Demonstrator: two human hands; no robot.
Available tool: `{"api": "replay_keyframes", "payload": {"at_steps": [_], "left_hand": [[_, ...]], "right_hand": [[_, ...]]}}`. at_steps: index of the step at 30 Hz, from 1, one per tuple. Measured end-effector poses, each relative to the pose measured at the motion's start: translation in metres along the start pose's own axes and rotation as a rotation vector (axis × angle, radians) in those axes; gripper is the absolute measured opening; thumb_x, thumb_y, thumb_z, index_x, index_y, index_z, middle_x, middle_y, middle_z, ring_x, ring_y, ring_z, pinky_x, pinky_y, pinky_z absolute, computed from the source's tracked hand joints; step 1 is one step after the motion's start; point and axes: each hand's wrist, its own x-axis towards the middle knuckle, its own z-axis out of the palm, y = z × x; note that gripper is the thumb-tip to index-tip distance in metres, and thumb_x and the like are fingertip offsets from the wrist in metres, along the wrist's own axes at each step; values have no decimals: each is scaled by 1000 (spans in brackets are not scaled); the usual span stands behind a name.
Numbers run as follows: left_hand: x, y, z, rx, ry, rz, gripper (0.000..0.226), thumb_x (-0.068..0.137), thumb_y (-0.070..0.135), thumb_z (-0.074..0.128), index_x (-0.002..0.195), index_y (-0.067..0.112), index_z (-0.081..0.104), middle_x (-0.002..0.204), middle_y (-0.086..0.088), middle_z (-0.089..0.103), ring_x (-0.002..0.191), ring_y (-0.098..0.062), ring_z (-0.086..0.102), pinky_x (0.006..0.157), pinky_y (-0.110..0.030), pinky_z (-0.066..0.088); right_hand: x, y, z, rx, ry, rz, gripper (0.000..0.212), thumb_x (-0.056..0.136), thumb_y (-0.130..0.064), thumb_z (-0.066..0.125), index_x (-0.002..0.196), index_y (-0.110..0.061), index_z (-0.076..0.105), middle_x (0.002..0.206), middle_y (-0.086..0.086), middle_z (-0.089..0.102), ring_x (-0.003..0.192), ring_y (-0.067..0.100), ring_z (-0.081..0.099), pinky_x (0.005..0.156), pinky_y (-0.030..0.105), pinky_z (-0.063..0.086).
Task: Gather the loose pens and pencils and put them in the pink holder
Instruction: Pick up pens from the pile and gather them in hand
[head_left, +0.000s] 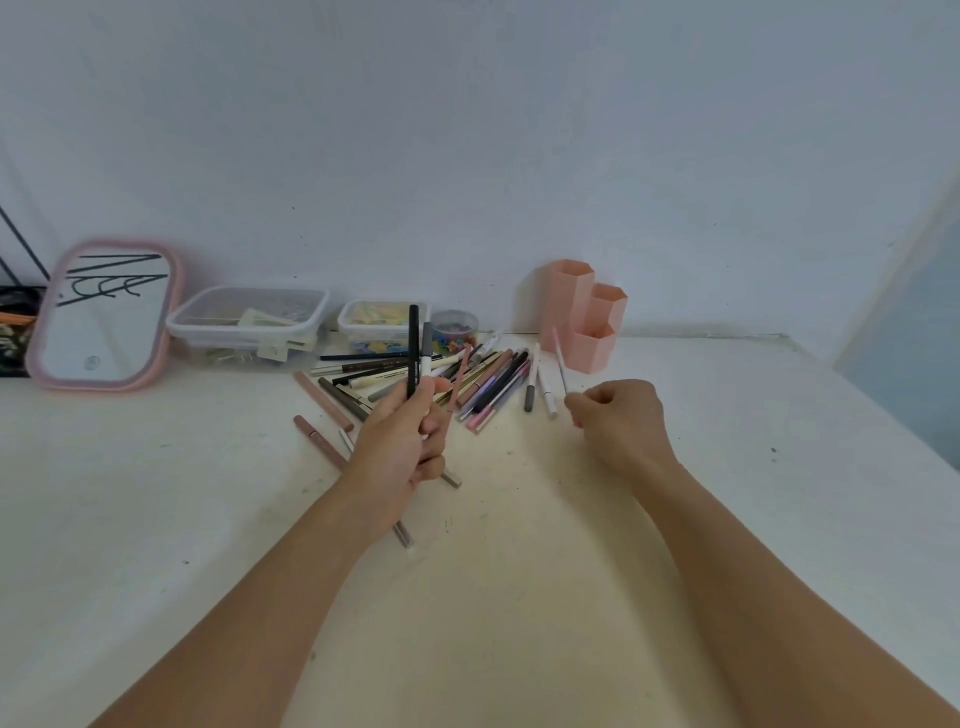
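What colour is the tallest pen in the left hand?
Black, held upright in the left hand; head view.

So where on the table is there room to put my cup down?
There is bare table left of the left hand, in front of the mirror, and more right of the right hand, past the pink holder. The pen pile between the hands is crowded.

Left hand (402, 447) raised, grip closed, right hand (621, 421) curled, seemingly pinching, forearms extended
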Motion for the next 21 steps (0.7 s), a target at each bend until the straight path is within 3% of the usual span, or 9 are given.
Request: {"api": "replay_keyframes", "payload": {"at_steps": [3,8,11,14,21], "left_hand": [[0,-1,2,-2,-21,8,20,104,30,52,109,14,62,61,5,38,45,-7,26,37,-19,20],[-3,-4,5,23,-56,75,20,99,37,58,105,18,60,63,4,40,47,-10,30,39,-21,21],[-9,-4,10,102,-46,90,18,97,41,60,101,23,62,53,0,43,42,-18,42,40,-23,29],[-12,-5,15,178,-2,82,14,101,34,57,102,20,60,48,4,50,32,-10,43,34,-17,31],[-5,-9,9,352,79,113,27,108,34,42,93,16,56,65,0,52,36,-4,46,35,-18,34]], "right_hand": [[-21,-24,0,350,-100,-1,31,89,-13,67,60,-7,60,52,4,49,49,16,40,52,28,38],[-72,-54,31,573,-406,-91,27,97,-13,64,76,3,64,52,4,54,44,12,43,46,23,32],[-83,-53,46,586,-482,-125,27,100,-8,60,79,10,62,56,7,59,44,8,57,45,17,38],[-85,-48,52,517,-465,-204,26,98,1,57,80,18,60,63,15,61,47,5,59,47,14,41],[-82,-44,51,394,-456,-259,18,95,-5,67,80,3,74,65,15,71,54,11,61,54,19,50]]}}
